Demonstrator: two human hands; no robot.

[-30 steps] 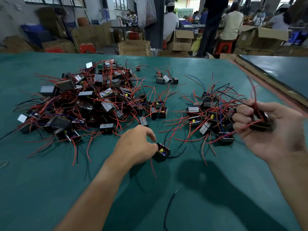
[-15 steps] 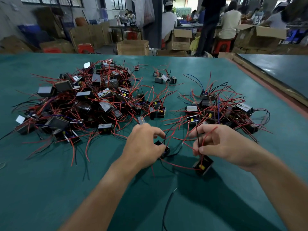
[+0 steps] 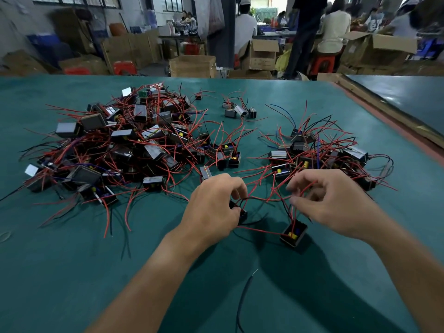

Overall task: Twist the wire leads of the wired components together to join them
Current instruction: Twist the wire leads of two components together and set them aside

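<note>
Two small black box components with red and black leads lie on the green table (image 3: 72,272) in front of me. My left hand (image 3: 211,210) curls over the left component (image 3: 242,215), gripping it and its leads; most of it is hidden under my fingers. The right component (image 3: 293,233), open side up with yellow and blue parts inside, rests on the table. My right hand (image 3: 331,203) hovers just above it and pinches its red leads (image 3: 305,188) between thumb and fingers. A red wire (image 3: 259,230) runs between the two components.
A big heap of the same wired components (image 3: 120,150) covers the table's left half, and a smaller heap (image 3: 319,152) sits just beyond my right hand. A loose black wire (image 3: 242,299) lies near the front edge. A second table (image 3: 408,97) adjoins at right; people and cardboard boxes stand behind.
My right hand came down from the right with a component, set it on the table and now pinches its leads. My left hand stayed on its component and shifted slightly.
</note>
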